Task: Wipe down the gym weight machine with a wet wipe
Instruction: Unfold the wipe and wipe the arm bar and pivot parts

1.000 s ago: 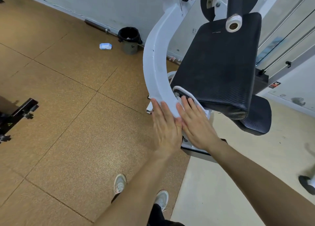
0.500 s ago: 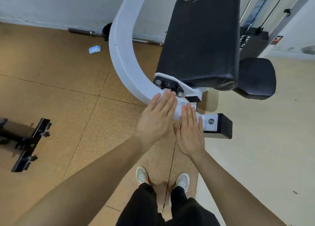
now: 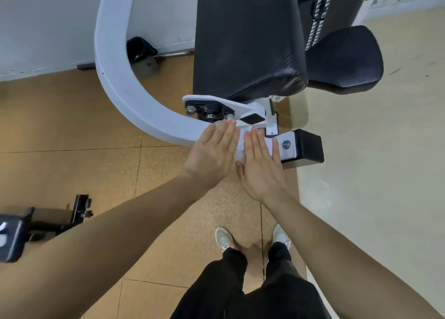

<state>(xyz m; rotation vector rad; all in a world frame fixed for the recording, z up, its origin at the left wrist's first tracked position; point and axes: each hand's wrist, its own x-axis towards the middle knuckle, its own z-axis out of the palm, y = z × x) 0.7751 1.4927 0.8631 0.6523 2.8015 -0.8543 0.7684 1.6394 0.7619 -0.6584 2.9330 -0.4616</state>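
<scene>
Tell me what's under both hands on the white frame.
A white wipe shows between the left hand and right hand, pressed flat on the frame. Its extent beneath the palms is hidden.

Brown tiled floor [image 3: 72, 131], white wall [image 3: 43, 25]

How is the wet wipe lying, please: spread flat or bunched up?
Spread flat, it seems: the wet wipe shows as a thin sheet on the white frame between left hand and right hand; most is hidden.

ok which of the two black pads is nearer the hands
The large long pad, ending just above the left hand and right hand; the smaller rounded pad sits farther right.
</scene>
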